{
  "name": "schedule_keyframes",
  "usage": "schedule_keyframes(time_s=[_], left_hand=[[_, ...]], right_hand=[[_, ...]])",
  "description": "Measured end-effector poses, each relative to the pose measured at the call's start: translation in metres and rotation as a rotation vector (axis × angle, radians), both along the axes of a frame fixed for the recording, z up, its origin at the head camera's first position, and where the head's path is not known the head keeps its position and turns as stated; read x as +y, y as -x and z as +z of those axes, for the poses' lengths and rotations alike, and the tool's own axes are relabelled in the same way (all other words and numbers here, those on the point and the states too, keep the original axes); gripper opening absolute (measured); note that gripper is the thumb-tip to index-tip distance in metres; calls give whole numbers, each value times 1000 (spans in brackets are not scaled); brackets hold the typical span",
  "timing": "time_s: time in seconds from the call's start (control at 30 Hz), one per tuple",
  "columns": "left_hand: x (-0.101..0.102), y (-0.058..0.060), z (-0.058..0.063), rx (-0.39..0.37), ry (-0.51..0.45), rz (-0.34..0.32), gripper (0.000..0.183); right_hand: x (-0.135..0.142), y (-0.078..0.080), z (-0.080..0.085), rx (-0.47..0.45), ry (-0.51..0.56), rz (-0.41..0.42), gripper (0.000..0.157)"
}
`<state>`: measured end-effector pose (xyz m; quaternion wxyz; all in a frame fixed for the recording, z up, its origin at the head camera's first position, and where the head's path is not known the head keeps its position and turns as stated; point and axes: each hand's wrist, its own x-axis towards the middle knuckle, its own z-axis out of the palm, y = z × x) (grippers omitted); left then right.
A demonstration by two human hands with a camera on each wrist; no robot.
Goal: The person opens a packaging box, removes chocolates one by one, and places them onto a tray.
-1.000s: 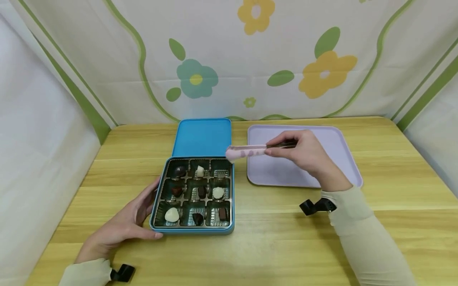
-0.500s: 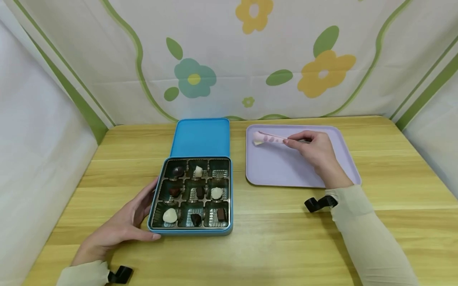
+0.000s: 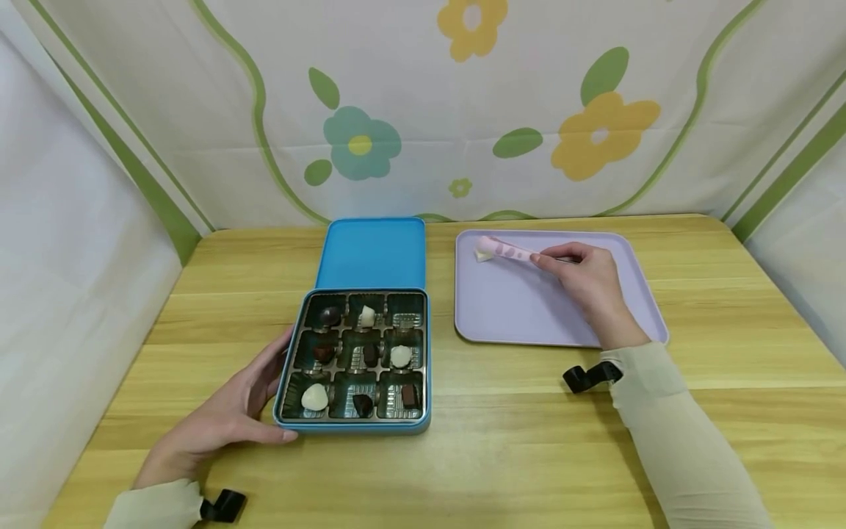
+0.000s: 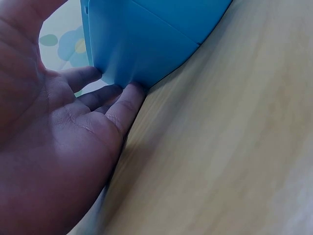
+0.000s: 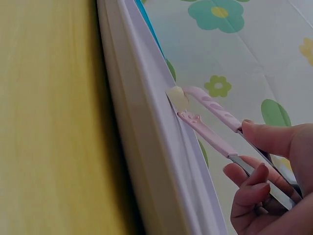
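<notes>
My right hand holds a pair of small tongs with pink patterned tips over the lilac tray. A small white chocolate lies at the tray's back left, right at those tips. In the right wrist view the tong arms stand apart, and the chocolate is at their ends. My left hand rests against the left side of a blue tin, thumb at its front corner. Its fingers touch the tin's wall low down. Dark and white chocolates sit in the tin's compartments; the back right compartment is bare.
The blue lid lies behind the tin, next to the tray. A flowered cloth hangs behind the wooden table, with a white sheet at the left.
My right hand has carried the tongs from the tin's back right corner over to the tray. Their tips have parted at the white chocolate and shifted slightly right. My left hand stays at the tin.
</notes>
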<state>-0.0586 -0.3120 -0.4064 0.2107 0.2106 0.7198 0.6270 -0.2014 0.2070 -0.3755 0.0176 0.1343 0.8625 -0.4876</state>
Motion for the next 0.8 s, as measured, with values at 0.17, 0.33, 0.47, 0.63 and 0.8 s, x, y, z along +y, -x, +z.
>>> schedule_keyframes(time_s=[0.17, 0.33, 0.47, 0.63, 0.8], left_hand=[[1, 0, -1, 17, -9, -4, 132], [2, 1, -1, 16, 4, 3, 133], [1, 2, 0, 10, 14, 9, 133], [0, 2, 2, -22, 11, 10, 131], [0, 0, 2, -35, 8, 11, 131]], right_hand=[[4, -1, 5, 15, -25, -9, 51], [11, -3, 11, 59, -56, 32, 52], [15, -4, 11, 120, -129, 102, 49], [12, -4, 8, 172, -193, 135, 42], [6, -5, 3, 234, -212, 137, 37]])
